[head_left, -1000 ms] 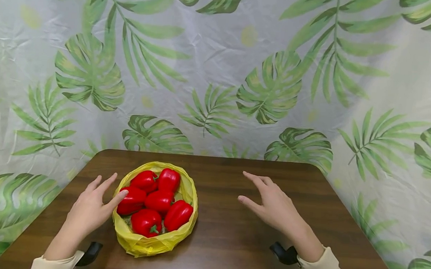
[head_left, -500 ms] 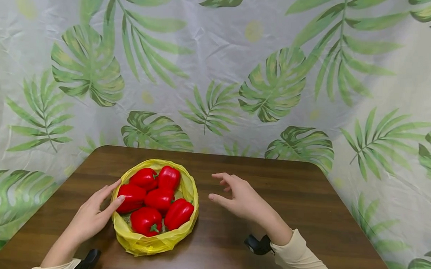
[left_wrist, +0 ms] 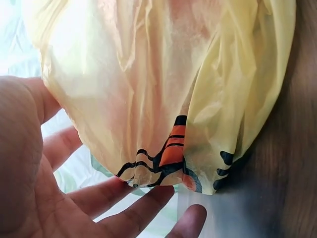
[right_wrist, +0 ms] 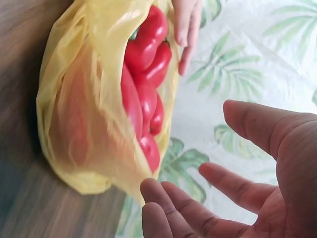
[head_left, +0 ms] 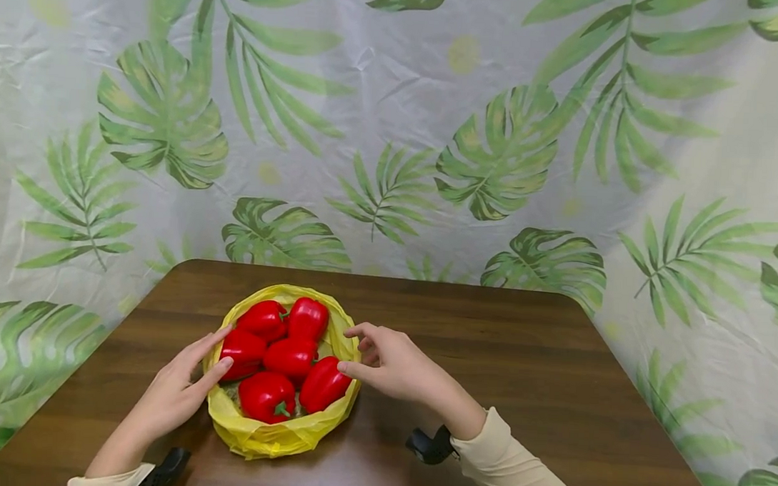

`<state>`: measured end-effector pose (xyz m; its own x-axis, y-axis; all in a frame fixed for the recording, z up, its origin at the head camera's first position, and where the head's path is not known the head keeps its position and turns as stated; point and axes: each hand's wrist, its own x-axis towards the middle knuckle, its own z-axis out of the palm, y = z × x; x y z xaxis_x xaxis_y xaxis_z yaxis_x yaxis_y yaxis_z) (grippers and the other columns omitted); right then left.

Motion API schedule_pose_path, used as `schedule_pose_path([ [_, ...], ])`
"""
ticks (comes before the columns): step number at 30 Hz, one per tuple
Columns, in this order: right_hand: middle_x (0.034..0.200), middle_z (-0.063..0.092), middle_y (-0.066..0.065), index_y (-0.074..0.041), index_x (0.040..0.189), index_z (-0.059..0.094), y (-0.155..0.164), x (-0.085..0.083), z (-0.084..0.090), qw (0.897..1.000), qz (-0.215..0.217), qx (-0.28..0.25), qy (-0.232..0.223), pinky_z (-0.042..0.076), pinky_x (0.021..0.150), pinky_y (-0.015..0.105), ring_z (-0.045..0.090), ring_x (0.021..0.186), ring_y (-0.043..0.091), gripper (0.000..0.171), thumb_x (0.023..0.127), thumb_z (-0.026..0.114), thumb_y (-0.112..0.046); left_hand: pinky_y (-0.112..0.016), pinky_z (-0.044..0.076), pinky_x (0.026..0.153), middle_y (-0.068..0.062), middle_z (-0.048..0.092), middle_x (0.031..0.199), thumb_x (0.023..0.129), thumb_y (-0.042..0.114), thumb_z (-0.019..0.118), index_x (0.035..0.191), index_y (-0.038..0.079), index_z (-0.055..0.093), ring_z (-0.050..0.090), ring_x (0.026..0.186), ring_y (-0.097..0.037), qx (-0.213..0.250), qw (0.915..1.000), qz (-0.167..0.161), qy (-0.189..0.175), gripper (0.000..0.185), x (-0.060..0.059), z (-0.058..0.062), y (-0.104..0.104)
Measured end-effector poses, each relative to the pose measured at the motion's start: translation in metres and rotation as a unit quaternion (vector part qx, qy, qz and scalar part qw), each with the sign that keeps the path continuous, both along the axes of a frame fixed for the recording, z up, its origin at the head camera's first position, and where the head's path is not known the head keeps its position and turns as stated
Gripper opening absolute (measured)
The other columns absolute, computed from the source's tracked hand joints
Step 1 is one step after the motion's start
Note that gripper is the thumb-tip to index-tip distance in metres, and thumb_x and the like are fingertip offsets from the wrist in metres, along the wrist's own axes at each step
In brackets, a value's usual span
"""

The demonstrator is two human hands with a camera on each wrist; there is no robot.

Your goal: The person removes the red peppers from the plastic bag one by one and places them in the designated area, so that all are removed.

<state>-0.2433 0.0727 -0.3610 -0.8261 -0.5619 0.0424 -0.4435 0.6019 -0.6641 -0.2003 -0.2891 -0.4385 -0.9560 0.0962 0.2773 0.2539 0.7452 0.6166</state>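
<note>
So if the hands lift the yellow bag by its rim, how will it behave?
The bag looks like thin, wrinkled plastic, so it will probably be floppy and sag instead of holding its shape. It holds six peppers heaped loosely, so they may shift or roll together. The left hand and right hand are at opposite rims, which may keep it level.
</note>
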Motion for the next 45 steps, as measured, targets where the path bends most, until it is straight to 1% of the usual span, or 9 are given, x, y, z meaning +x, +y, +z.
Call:
schedule_pose_path([
  [8,0.116,0.073,0.016,-0.010,0.140,0.066,-0.017,0.000,0.003,1.000,0.010,0.021,-0.007,0.058,0.078,0.026,0.071,0.089,0.015,0.046,0.101,0.076,-0.034,-0.076,0.043,0.109,-0.032,0.047,0.162,0.109,0.034,0.064,0.161,0.004,0.046,0.046,0.146,-0.057,0.002,1.0000,-0.003,0.009,0.063,-0.003,-0.002,0.002],
  [15,0.111,0.071,0.011,-0.012,0.137,0.067,-0.028,-0.002,0.005,0.999,0.004,0.028,-0.018,0.057,0.075,0.025,0.072,0.087,0.014,0.047,0.100,0.077,-0.038,-0.076,0.043,0.108,-0.033,0.047,0.161,0.109,0.030,0.065,0.160,0.002,0.046,0.047,0.145,-0.057,0.008,0.9998,-0.009,0.019,0.062,-0.001,-0.004,0.000],
  [19,0.087,0.068,0.006,-0.011,0.138,0.067,-0.030,-0.006,0.007,0.998,0.009,0.056,-0.015,0.049,0.067,0.023,0.060,0.074,0.009,0.049,0.099,0.077,-0.039,-0.076,0.045,0.108,-0.033,0.048,0.161,0.109,0.031,0.065,0.161,0.003,0.045,0.050,0.143,-0.058,0.005,0.9999,-0.003,0.012,0.063,0.000,-0.004,0.001],
  [23,0.066,0.056,0.000,-0.008,0.140,0.066,-0.030,-0.007,0.009,0.995,0.022,0.092,-0.020,0.043,0.061,0.023,0.051,0.066,0.011,0.053,0.099,0.078,-0.039,-0.076,0.047,0.106,-0.034,0.047,0.161,0.109,0.033,0.064,0.163,0.003,0.043,0.055,0.139,-0.058,-0.001,1.0000,0.004,-0.003,0.065,0.001,-0.005,0.002],
  [27,0.071,0.057,-0.006,-0.010,0.143,0.064,-0.029,-0.008,0.011,0.990,0.024,0.137,-0.022,0.047,0.070,0.024,0.055,0.079,0.012,0.056,0.098,0.078,-0.041,-0.075,0.048,0.106,-0.035,0.046,0.161,0.110,0.036,0.062,0.164,0.001,0.041,0.058,0.137,-0.057,-0.005,0.9998,0.005,-0.018,0.067,0.003,-0.006,0.005],
  [32,0.093,0.068,-0.002,-0.014,0.145,0.061,-0.029,-0.011,0.015,0.983,0.022,0.174,-0.050,0.054,0.082,0.030,0.061,0.095,0.014,0.060,0.098,0.077,-0.047,-0.076,0.047,0.108,-0.035,0.046,0.161,0.111,0.038,0.061,0.164,0.000,0.040,0.055,0.140,-0.057,-0.008,0.9996,0.009,-0.025,0.069,0.004,-0.004,0.009],
  [34,0.098,0.068,-0.002,-0.014,0.146,0.060,-0.029,-0.013,0.016,0.982,0.022,0.179,-0.059,0.054,0.084,0.031,0.062,0.097,0.014,0.061,0.098,0.077,-0.048,-0.076,0.046,0.109,-0.035,0.046,0.161,0.111,0.039,0.061,0.164,0.000,0.040,0.053,0.142,-0.057,-0.007,0.9996,0.010,-0.025,0.069,0.003,-0.004,0.010],
  [37,0.094,0.066,-0.001,-0.013,0.146,0.060,-0.029,-0.017,0.016,0.982,0.023,0.174,-0.064,0.053,0.083,0.030,0.061,0.093,0.014,0.062,0.098,0.077,-0.047,-0.076,0.045,0.109,-0.035,0.047,0.161,0.110,0.038,0.061,0.164,0.000,0.040,0.051,0.143,-0.058,-0.006,0.9997,0.012,-0.021,0.069,0.003,-0.005,0.011],
  [45,0.093,0.064,-0.003,-0.010,0.140,0.064,-0.031,-0.024,0.011,0.980,0.025,0.192,-0.053,0.050,0.080,0.029,0.058,0.093,0.014,0.056,0.098,0.077,-0.044,-0.075,0.046,0.109,-0.035,0.046,0.162,0.110,0.038,0.062,0.164,-0.001,0.039,0.051,0.143,-0.058,-0.012,0.9996,0.013,-0.024,0.071,0.002,-0.006,0.013],
])
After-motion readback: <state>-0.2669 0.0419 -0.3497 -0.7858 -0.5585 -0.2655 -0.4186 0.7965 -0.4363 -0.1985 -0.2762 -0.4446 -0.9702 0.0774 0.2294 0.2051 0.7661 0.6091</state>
